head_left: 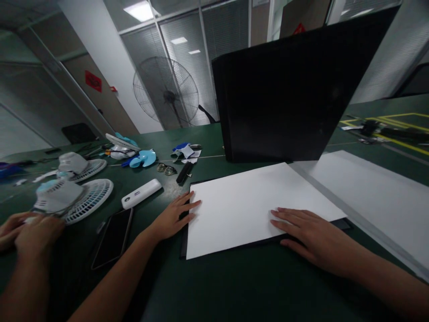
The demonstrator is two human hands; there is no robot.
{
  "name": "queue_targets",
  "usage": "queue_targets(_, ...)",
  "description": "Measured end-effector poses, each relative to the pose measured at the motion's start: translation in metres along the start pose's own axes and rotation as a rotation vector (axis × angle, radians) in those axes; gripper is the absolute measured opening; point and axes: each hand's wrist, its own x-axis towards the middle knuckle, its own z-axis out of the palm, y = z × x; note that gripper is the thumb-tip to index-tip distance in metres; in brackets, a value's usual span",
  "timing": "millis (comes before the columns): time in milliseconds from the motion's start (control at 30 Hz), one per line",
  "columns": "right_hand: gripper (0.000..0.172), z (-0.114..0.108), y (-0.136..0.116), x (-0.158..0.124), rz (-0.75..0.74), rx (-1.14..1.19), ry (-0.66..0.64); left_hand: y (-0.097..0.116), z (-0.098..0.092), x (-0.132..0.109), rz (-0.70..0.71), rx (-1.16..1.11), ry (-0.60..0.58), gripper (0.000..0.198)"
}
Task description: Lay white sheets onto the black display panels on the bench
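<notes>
A white sheet of paper (241, 201) lies on a thin black board or frame (183, 243), whose dark edge shows at the left and along the front. My left hand (174, 215) rests at the sheet's left edge, fingers spread and fingertips on the paper. Toward the right front edge, my right hand (306, 232) lies flat with its fingers stretched over the sheet. Neither hand grips anything. Behind the sheet stands a large black panel (284, 94), tilted upright. More white sheets (378, 197) lie to the right.
Left of me lie a phone (114, 237), a white power bank (141, 193), glasses (166, 169) and a black object (184, 173). A co-worker's hands (36, 232) touch small white fan parts (90, 201). Blue fan blades (143, 158) lie behind. A large floor fan (167, 91) stands beyond the table.
</notes>
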Motion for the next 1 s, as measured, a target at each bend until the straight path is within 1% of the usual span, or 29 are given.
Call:
queue_targets(167,0.046,0.0,-0.008,0.002,-0.062,-0.027,0.0,-0.003,0.002,0.0,-0.012,0.012,0.006,0.057)
queue_targets(367,0.043,-0.003,0.0,0.0,-0.045,0.02,-0.001,-0.001,0.002,0.0,-0.03,0.023,0.0,0.059)
queue_targets(533,0.043,-0.004,0.001,0.001,-0.058,0.054,-0.008,-0.001,0.001,0.002,-0.061,0.021,0.053,0.057)
queue_targets(667,0.042,-0.007,0.0,0.001,-0.067,0.056,-0.001,-0.008,0.003,0.005,-0.1,-0.035,0.099,0.055)
queue_targets(833,0.042,-0.011,-0.005,0.002,-0.122,0.013,-0.014,-0.02,0.005,0.008,-0.106,-0.058,0.091,0.055)
queue_targets(900,0.043,-0.011,-0.002,0.002,-0.115,-0.04,0.025,-0.024,0.005,0.009,-0.094,-0.061,0.105,0.054)
queue_targets(933,0.045,-0.011,0.002,0.002,-0.085,-0.086,0.067,-0.026,0.005,0.009,-0.087,-0.063,0.109,0.053)
queue_targets(1000,0.05,-0.01,0.017,-0.002,0.043,-0.205,0.163,-0.028,0.005,0.009,-0.074,-0.068,0.107,0.052)
